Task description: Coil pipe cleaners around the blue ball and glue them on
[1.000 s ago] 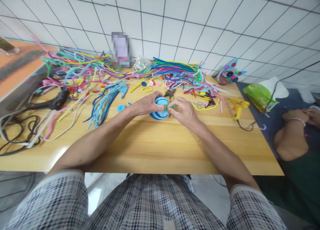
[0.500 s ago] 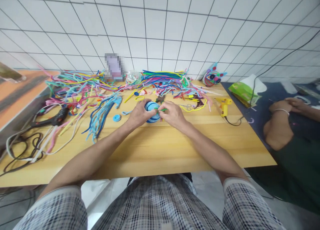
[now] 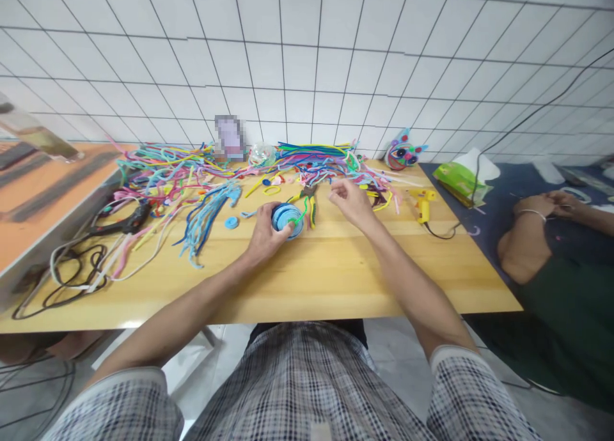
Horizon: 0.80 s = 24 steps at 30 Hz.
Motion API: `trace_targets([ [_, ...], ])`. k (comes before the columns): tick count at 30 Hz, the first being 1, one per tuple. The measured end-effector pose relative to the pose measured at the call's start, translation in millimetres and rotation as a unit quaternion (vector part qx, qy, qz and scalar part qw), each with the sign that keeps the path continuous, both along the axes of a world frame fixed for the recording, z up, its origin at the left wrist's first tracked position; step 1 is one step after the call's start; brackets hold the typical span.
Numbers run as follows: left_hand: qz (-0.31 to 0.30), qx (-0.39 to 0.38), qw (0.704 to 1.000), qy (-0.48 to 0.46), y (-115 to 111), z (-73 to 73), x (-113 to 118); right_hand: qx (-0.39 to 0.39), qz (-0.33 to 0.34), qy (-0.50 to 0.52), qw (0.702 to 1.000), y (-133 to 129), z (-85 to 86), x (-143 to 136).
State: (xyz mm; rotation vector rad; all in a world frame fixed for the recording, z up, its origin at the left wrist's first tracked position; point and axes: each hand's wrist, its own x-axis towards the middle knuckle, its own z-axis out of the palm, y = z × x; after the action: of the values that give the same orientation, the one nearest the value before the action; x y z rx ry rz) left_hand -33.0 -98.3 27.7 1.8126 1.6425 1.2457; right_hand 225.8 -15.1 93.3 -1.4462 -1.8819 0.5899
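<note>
My left hand [image 3: 267, 233] is closed around the side of a round blue coil [image 3: 283, 218] of wound pipe cleaner, its thumb pressing on top. A short green pipe cleaner [image 3: 303, 214] curves up from the coil by that thumb. Pliers [image 3: 308, 190] with yellow-edged handles lie just behind and right of the coil. Off to the right, my right hand [image 3: 354, 203] hovers above the table with its fingers curled together; whatever may be in them is too small to make out. A small blue coil [image 3: 231, 222] lies left of my left hand.
Blue pipe cleaners [image 3: 204, 220] and a mixed coloured heap [image 3: 311, 153] cover the back. A yellow glue gun [image 3: 423, 206] lies right, a black glue gun [image 3: 129, 220] with cords left. A decorated face figure [image 3: 401, 152] stands by the wall. Another person's hands [image 3: 542, 206] rest at the right.
My right hand has let go of the green pipe cleaner and moved right, away from the coil. The left hand still holds the coil, and the pliers now show more fully. The view has shifted slightly.
</note>
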Motion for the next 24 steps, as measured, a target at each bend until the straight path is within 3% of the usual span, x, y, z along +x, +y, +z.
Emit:
trace_targets([
  [5, 0.006, 0.002, 0.999, -0.044, 3, -6.6, 4, -0.109, 0.005, -0.184, 0.977, -7, -19.9, -20],
  [16, 0.022, 0.026, 0.994, -0.108, 6, -8.8, -11, -0.141, -0.049, -0.277, 0.949, 25, -33.9, -77],
  [20, 0.03, 0.027, 0.992, -0.119, 8, -9.8, -15, -0.145, -0.044, -0.289, 0.945, 38, -23.7, -71],
  [24, 0.029, 0.026, 0.991, -0.128, 10, -9.3, -17, -0.103, -0.019, -0.283, 0.953, 34, -9.0, -37],
])
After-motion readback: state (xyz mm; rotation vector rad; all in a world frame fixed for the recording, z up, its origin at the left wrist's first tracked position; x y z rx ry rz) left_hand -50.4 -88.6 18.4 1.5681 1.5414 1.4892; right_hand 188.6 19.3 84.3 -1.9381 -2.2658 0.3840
